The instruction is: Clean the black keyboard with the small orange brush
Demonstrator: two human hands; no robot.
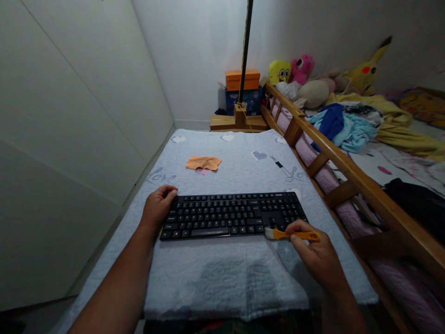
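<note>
A black keyboard (222, 215) lies flat on the cloth-covered table, its long side facing me. My left hand (158, 206) grips its left end near the far corner, thumb and fingers closed at the edge. A sliver of something yellowish shows beneath that hand, too little to name. In my right hand (313, 248) is a small brush (278, 234) with an orange handle and pale bristles. Its bristle tips touch the keyboard's near edge, just below the arrow keys. Beyond the keyboard, a crumpled orange cloth (203, 163) rests on the table.
A thin tool with a black band (279, 164) lies at the far right of the light-blue tablecloth (239, 176). A wooden bed rail (333, 148) runs along the right side, and a white panel (76, 130) along the left. Boxes (243, 80) and a dark pole stand behind.
</note>
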